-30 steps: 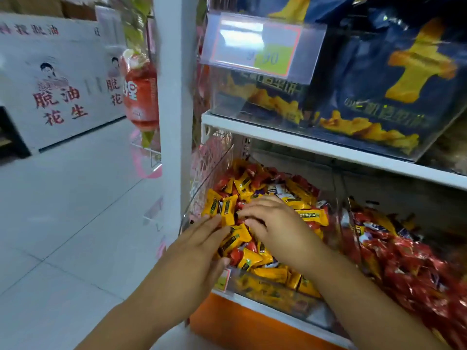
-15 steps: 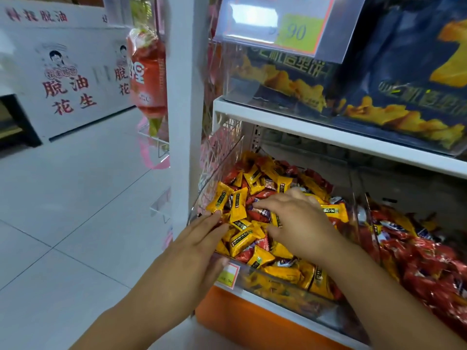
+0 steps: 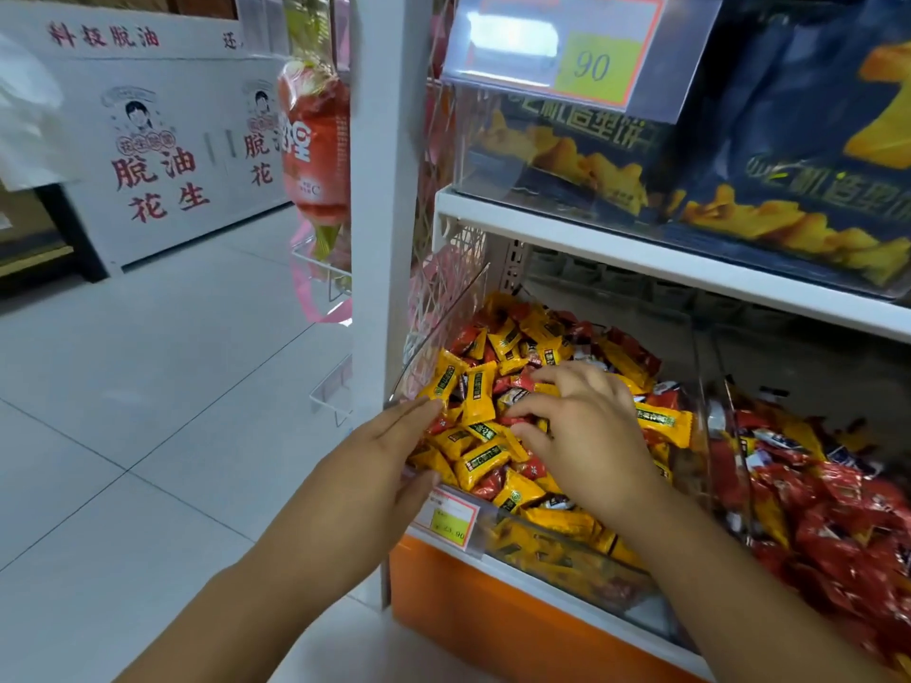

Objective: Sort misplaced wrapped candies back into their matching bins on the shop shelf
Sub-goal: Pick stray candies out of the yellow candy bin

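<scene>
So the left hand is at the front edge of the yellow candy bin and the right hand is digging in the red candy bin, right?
Not quite. The head view shows the right hand in the yellow candy bin too, fingers curled over the candies, not in the red candy bin beside it. The left hand is at the yellow bin's front edge, as you said.

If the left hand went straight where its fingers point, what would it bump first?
Probably the yellow candies at the left corner of the clear bin. The fingertips of the left hand are almost against them, though depth is hard to judge.
</scene>
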Tool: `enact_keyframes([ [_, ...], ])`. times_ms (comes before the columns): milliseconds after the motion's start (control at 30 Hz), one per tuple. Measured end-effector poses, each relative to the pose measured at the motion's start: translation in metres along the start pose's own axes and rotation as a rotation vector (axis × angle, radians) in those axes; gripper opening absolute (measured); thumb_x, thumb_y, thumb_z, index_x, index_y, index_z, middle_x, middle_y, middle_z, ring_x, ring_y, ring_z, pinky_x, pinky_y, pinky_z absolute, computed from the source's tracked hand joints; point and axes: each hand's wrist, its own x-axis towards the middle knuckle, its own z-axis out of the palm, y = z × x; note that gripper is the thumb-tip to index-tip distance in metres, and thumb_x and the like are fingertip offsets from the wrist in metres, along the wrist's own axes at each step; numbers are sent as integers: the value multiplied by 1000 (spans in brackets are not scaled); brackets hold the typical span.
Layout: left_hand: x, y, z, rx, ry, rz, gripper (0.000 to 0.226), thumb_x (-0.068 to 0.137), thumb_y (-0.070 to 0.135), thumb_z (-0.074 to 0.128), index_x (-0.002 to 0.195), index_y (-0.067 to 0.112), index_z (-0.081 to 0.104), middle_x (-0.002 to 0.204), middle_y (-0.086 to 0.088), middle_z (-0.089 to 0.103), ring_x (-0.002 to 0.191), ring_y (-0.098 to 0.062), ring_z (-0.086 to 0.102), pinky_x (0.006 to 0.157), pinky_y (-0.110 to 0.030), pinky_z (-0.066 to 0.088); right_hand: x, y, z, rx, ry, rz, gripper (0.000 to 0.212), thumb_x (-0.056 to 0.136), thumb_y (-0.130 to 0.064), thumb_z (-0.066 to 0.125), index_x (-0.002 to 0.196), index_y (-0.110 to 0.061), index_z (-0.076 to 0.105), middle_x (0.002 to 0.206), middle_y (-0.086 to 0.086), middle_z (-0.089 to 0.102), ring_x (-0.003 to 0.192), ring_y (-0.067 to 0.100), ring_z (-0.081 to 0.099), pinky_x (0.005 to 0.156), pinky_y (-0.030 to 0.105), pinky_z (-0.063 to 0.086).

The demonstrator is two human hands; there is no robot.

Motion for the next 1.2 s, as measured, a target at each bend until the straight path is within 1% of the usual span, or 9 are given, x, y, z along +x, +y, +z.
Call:
enact_keyframes([
  [100, -3, 1, -2, 70, 10, 14, 60, 94, 36, 55, 147, 39, 28, 149, 23, 31, 134, -1, 37, 96, -7, 20, -1, 1, -4, 147, 188, -74, 14, 90, -33, 65, 101, -31, 73, 122, -10, 60, 125, 16, 40, 106, 39, 29],
  [167, -7, -1, -3, 152, 16, 54, 62, 79, 31, 77, 135, 31, 52, 134, 15, 55, 115, -7, 59, 90, -14, 38, 1, -6, -11, 284, 239, -150, 13, 91, -24, 65, 102, -23, 72, 113, -10, 63, 114, 11, 49, 98, 23, 37],
  [267, -12, -9, 0, 240, 81, 126, 49, 70, 33, 82, 117, 27, 68, 110, 11, 70, 92, -7, 68, 70, -19, 54, 7, -28, -15, 395, 62, -217, 19, 95, -22, 56, 111, -23, 67, 110, -13, 59, 101, 1, 50, 85, 15, 40],
  [333, -16, -9, -3, 271, 84, 154, 41, 72, 38, 69, 111, 28, 71, 104, 13, 71, 86, -5, 68, 66, -20, 55, 10, -39, -4, 354, -81, -253, 30, 99, -22, 50, 127, -26, 59, 116, -11, 53, 105, 2, 44, 86, 18, 36],
  [433, -21, -14, -6, 315, 87, 152, 41, 68, 39, 83, 107, 30, 73, 98, 16, 72, 79, -3, 69, 63, -17, 54, 14, -47, 11, 283, -220, -255, 43, 100, -29, 48, 142, -32, 44, 117, -10, 41, 113, 7, 38, 89, 21, 34],
  [667, -25, -21, -4, 284, 58, 150, 38, 75, 39, 65, 112, 30, 70, 101, 17, 71, 89, -5, 67, 69, -21, 55, 19, -51, -3, 421, -197, -194, 15, 94, -25, 60, 108, -23, 61, 102, -12, 52, 88, 5, 47, 72, 21, 36],
  [800, -22, -18, -2, 274, 81, 139, 38, 72, 37, 61, 108, 28, 72, 97, 13, 73, 85, -11, 67, 65, -29, 57, 23, -19, -54, 431, -210, -2, 9, 90, -32, 65, 97, -31, 60, 88, -12, 59, 67, 5, 55, 54, 23, 43],
  [1000, -3, -4, 6, 184, 160, 168, 37, 84, 47, 49, 106, 30, 73, 102, 13, 69, 92, -14, 58, 75, -27, 47, 10, 4, -58, 221, -440, 40, 14, 86, -28, 71, 92, -31, 59, 93, -15, 53, 85, 4, 51, 65, 22, 39],
  [1200, 11, 8, 19, 109, 85, 195, 28, 80, 52, 54, 85, 36, 76, 89, 15, 60, 87, -12, 49, 70, -26, 45, 9, -8, -54, 95, -632, 16, 37, 88, -32, 63, 124, -34, 54, 110, -7, 41, 99, 15, 50, 81, 30, 46],
])
